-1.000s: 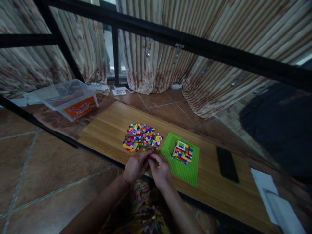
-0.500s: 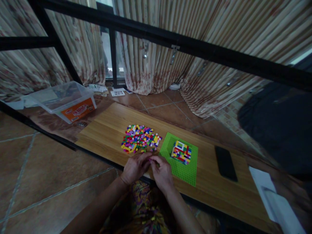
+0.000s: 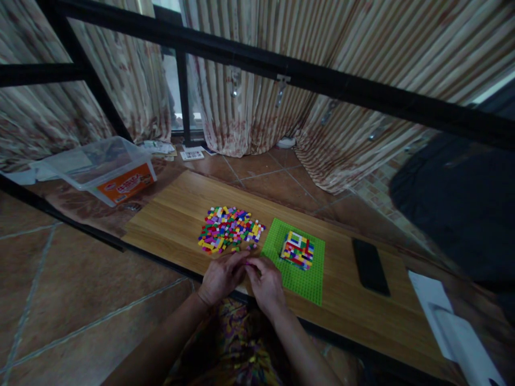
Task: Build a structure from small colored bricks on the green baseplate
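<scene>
My left hand (image 3: pixel 222 274) and my right hand (image 3: pixel 264 281) meet at their fingertips over the near edge of the wooden table. Between those fingertips shows a small pinkish-purple toy brick (image 3: pixel 247 263), mostly covered by the fingers. Both hands are closed in a pinch on it. Just beyond them lies a loose pile of small coloured toy bricks (image 3: pixel 229 228). To the right of my hands is a green studded baseplate (image 3: pixel 306 287), and a low block built of many-coloured bricks (image 3: pixel 298 250) stands on it, with a white-framed opening on its top.
A black phone (image 3: pixel 370 267) lies on the wooden table (image 3: pixel 169 214), right of the baseplate. White papers (image 3: pixel 432 305) are at the table's right end. A clear plastic bin (image 3: pixel 115 169) with an orange label stands at the far left. A black metal bar (image 3: pixel 322 83) crosses above, before curtains.
The view has shifted slightly. My hands stay together in the same pinch around the small brick, and the pile and the built block look unchanged.
</scene>
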A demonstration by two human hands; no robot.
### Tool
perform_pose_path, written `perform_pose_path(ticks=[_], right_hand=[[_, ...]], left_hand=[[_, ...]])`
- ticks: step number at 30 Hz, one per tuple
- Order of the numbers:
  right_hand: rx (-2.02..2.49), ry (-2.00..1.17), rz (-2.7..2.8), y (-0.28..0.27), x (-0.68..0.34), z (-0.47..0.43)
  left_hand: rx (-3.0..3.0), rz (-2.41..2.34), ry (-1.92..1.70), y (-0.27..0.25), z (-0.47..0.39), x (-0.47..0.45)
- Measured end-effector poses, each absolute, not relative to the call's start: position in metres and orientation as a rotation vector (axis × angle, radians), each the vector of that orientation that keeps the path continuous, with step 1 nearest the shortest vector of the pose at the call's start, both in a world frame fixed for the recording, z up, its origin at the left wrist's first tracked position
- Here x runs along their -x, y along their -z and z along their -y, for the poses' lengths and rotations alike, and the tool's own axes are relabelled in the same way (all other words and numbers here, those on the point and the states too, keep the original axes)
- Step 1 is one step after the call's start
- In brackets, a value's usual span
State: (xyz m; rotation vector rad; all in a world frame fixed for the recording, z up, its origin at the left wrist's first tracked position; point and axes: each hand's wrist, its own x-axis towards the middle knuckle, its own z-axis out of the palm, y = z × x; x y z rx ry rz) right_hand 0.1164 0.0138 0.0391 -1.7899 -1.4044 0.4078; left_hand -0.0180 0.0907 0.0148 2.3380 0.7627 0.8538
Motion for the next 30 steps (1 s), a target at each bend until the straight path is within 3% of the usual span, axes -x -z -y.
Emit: perform_pose_path(ticks=[10, 21, 30], right_hand=[[1.849, -0.396, 1.119, -0.045, -0.14, 0.02], [1.893, 0.017, 0.952, -0.041, -0.2, 0.035], [1.906, 0.037, 0.897, -0.028, -0.203, 0.024]], left_hand=[[-2.367, -0.779, -0.816, -0.019, -0.092, 0.016], [-2.362, -0.789, -0.886, -0.024, -0.089, 0.015], [-2.392, -0.817, -0.835, -0.023, -0.09, 0.016]])
